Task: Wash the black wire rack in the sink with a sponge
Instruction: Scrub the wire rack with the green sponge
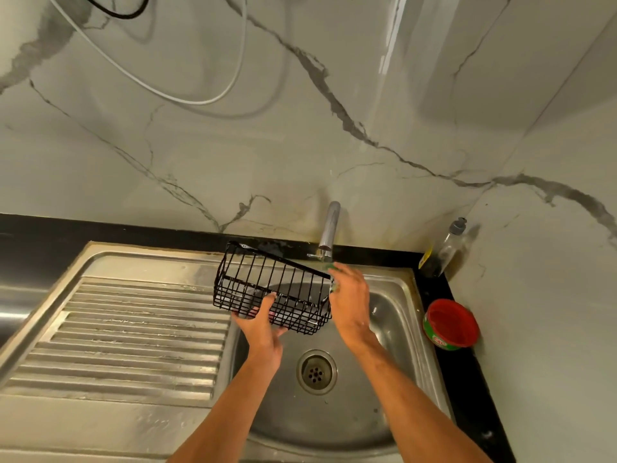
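Fingers of the left hand curl round the near lower wires of the black wire rack, clamped on it from below, while the right hand grips a green sponge, of which only slivers show past the knuckles, pressed against the rack's right end. Both bare forearms reach up from the bottom edge over the sink, a dull stainless steel basin with rounded corners and a round perforated drain in its floor. To its left lies the ribbed steel drainboard, scuffed and streaked. The rack is held in the air above the basin's far left corner, tilted, a box-shaped basket of thin black bars with an open top. Just behind it a plain chrome tap rises from the black tabletop. On the right strip of that tabletop sits a round red-lidded tub with a green band, and in the far corner a clear bottle with a grey cap. Glossy white marble-look wall with grey veins meets at that corner, and a white cable loops across it.
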A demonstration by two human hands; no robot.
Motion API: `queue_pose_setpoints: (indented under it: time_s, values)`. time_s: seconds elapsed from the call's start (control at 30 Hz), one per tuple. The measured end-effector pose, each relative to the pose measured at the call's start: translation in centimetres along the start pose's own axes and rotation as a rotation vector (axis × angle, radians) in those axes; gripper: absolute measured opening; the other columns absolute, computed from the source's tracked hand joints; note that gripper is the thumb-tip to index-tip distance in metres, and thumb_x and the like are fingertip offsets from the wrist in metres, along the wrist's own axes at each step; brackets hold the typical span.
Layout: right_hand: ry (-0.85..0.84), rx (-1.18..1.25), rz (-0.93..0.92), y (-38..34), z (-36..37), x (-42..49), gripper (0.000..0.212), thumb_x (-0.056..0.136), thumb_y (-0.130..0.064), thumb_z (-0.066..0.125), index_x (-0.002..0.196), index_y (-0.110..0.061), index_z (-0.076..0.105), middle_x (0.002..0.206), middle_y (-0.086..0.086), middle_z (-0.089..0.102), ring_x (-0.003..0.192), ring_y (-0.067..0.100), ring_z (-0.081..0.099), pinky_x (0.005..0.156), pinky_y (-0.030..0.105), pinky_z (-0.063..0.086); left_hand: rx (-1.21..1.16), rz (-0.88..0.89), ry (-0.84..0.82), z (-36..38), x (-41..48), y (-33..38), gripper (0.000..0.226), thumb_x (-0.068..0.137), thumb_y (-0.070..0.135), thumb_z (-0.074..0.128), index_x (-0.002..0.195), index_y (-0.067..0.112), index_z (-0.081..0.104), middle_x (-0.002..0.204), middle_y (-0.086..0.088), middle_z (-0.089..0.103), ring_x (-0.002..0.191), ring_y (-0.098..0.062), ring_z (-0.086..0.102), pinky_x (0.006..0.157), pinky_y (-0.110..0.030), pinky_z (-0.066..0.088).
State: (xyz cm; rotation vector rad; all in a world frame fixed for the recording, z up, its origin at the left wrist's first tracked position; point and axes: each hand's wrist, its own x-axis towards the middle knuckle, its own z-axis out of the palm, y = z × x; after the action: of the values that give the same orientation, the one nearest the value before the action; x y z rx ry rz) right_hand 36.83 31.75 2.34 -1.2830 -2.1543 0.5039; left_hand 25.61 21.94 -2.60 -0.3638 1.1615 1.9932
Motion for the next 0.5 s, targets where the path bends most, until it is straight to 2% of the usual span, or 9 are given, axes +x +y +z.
queue_pose_setpoints:
  time_s: [0.03,0.1,0.17,0.2,0.3,0.33,0.37,0.43,0.5]
  values:
    - [-0.005,-0.024,0.008,0.0,0.2,-0.2,0.057,0.081,0.019,0.055,0.126,-0.015,0.065,0.135,0.002,0.06,0.13,0.017,0.051,0.111,0.019,0.025,-0.007,0.002,0.003,-0.2,0.1,0.1,0.107,0.083,0.005,0.077,0.158,0.04,0.01,0.144,-0.005,0.048,0.124,-0.03,0.053,0.095,-0.063,0.049]
    - [-0.068,-0.054,-0.158,-1.1,1.2,-1.0,0.055,0.077,0.02,0.057,0.121,-0.011,0.068,0.135,0.004,0.061,0.13,0.018,0.05,0.113,0.025,0.03,0.003,-0.012,0.015,-0.3,0.2,0.1,0.107,0.083,0.008,0.078,0.158,0.041,0.009,0.152,-0.007,0.043,0.131,-0.033,0.049,0.099,-0.066,0.047]
    - [-0.095,-0.053,-0.352,-1.7,2.2,-1.9,0.052,0.071,0.022,0.06,0.112,-0.009,0.072,0.127,0.004,0.066,0.124,0.018,0.055,0.107,0.034,0.045,0.019,-0.025,0.002,-0.3,0.2,-0.1,0.103,0.083,0.01,0.078,0.157,0.04,0.012,0.154,-0.01,0.04,0.135,-0.037,0.046,0.096,-0.065,0.048]
    - [-0.063,-0.015,-0.359,-1.4,2.2,-2.1,0.052,0.071,0.023,0.061,0.109,-0.01,0.074,0.122,0.003,0.068,0.12,0.017,0.058,0.103,0.033,0.05,0.027,-0.03,-0.016,-0.3,0.3,-0.1,0.103,0.082,0.012,0.079,0.157,0.039,0.014,0.154,-0.013,0.041,0.135,-0.038,0.047,0.094,-0.065,0.05]
    - [0.081,0.254,0.003,0.3,-0.5,-1.5,0.048,0.078,0.021,0.056,0.105,-0.015,0.071,0.112,-0.003,0.067,0.106,0.008,0.061,0.091,0.015,0.05,0.058,-0.069,-0.062,-1.2,0.8,0.4,0.11,0.084,0.007,0.076,0.16,0.041,0.005,0.16,-0.016,0.032,0.141,-0.041,0.041,0.1,-0.068,0.046]
    - [0.042,0.343,0.141,0.9,-1.6,-1.1,0.045,0.082,0.018,0.054,0.105,-0.017,0.07,0.111,-0.005,0.065,0.103,0.005,0.06,0.085,0.01,0.049,0.066,-0.079,-0.084,-1.5,1.0,0.7,0.11,0.085,0.004,0.075,0.16,0.041,0.004,0.162,-0.015,0.028,0.142,-0.041,0.039,0.1,-0.069,0.045]
    - [-0.057,0.429,0.223,1.3,-2.7,-0.7,0.039,0.087,0.013,0.053,0.105,-0.018,0.069,0.111,-0.008,0.064,0.103,0.002,0.058,0.083,0.01,0.048,0.069,-0.087,-0.114,-1.8,1.2,1.0,0.107,0.085,0.002,0.073,0.16,0.042,0.007,0.162,-0.015,0.029,0.143,-0.041,0.038,0.098,-0.068,0.046]
    - [-0.358,0.5,0.227,1.6,-4.2,0.1,0.029,0.097,-0.004,0.052,0.111,-0.022,0.07,0.111,-0.015,0.064,0.106,-0.005,0.055,0.091,0.014,0.043,0.045,-0.099,-0.186,-2.1,1.2,1.4,0.093,0.086,0.0,0.069,0.156,0.038,0.022,0.149,-0.013,0.043,0.133,-0.04,0.048,0.094,-0.067,0.049]
    - [-0.649,0.5,0.189,1.2,-5.5,0.7,0.024,0.1,-0.023,0.052,0.119,-0.022,0.068,0.108,-0.014,0.069,0.101,-0.008,0.059,0.087,0.011,0.038,0.036,-0.097,-0.263,-2.1,1.1,1.8,0.07,0.08,0.004,0.071,0.139,0.028,0.043,0.124,-0.011,0.058,0.109,-0.032,0.062,0.09,-0.065,0.053]
